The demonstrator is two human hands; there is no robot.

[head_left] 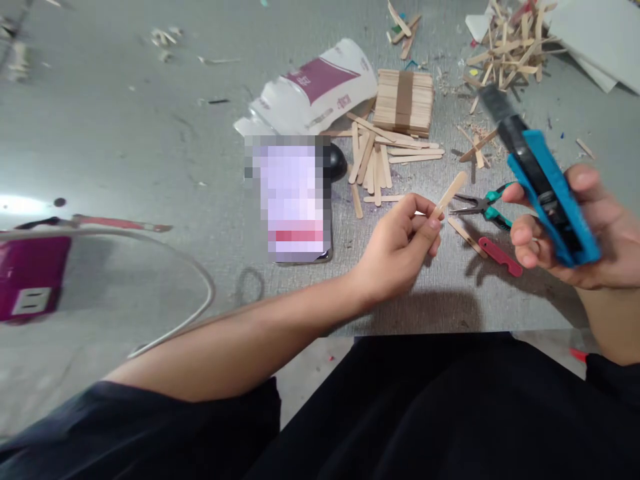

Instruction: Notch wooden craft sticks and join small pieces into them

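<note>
Between the thumb and fingers of my left hand [407, 240] is a wooden craft stick [453, 189], its rounded end pointing up and right. My right hand [595, 227] is wrapped around a blue and black utility knife [547, 193], raised above the table and tilted to the upper left; its blade end looks blurred. On the table between the hands lie green-handled pliers [483, 205], a red folding-knife-like piece [500, 257] and another craft stick [467, 237] with a dark mark. Loose craft sticks [370, 157] are spread just beyond my left hand.
A banded bundle of craft sticks [417, 100] sits beside a white and purple plastic bag [320, 87]. A phone [295, 200], its screen pixelated, stands near a black round object [336, 162]. Stick scraps [520, 47] pile up far right. A white cable [207, 267] curves at left.
</note>
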